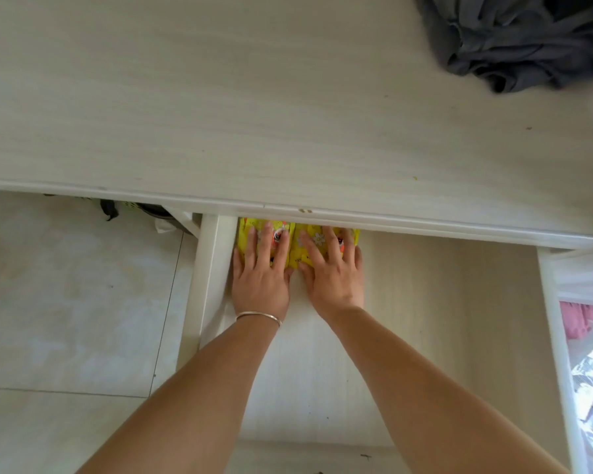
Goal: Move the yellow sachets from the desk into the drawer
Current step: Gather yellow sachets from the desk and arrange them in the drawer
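The drawer (442, 302) is pulled out below the pale wooden desk (254, 114). Yellow sachets (297, 234) with flower prints lie in its far left corner, partly hidden under the desk's front edge. My left hand (261, 268), with a thin bracelet at the wrist, lies flat on the left sachets, fingers spread. Beside it, my right hand (329, 268) presses flat on the right sachets, fingers also spread. Neither hand grips anything; the thumbs nearly touch. No sachets show on the desk top.
A dark grey crumpled cloth (521, 39) lies on the desk at the back right. A second open drawer (589, 371) at the right holds pink and shiny items. A tiled floor (65, 302) shows at the left.
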